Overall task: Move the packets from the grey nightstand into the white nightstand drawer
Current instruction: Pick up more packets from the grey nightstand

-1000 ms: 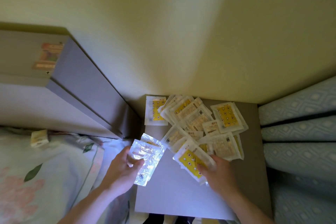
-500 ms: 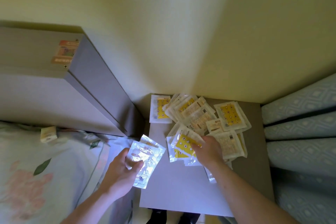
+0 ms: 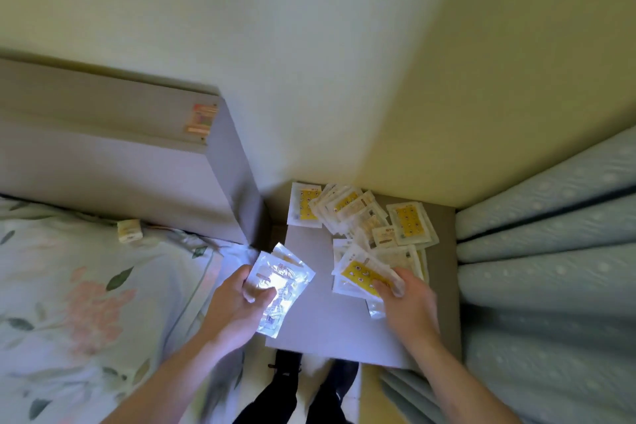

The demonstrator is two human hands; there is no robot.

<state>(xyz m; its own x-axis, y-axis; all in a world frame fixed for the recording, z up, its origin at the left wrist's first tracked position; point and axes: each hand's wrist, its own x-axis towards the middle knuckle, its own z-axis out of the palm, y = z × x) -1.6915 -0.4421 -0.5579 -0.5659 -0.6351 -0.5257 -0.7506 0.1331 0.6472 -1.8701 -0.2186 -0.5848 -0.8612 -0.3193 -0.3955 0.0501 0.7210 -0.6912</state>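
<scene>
A small stack of clear packets (image 3: 280, 289) was held in the left hand (image 3: 237, 306), fingers closed beneath and thumb pressed on top; the stack hung over the left edge of the grey nightstand (image 3: 320, 327). The right hand (image 3: 406, 303) was closed on a yellow-printed packet (image 3: 364, 277), thumb on its face, at the middle of the nightstand top. A loose pile of packets (image 3: 364, 217) was spread over the far half of the top, overlapping one another, with one packet (image 3: 304, 205) lying at the far left corner against the wall. The near half of the top was bare grey. A floral bedcover (image 3: 86, 286) was noted to the left and a pale blue curtain (image 3: 550, 251) along the right edge. The frame was slightly blurred; packet print could not be read.
</scene>
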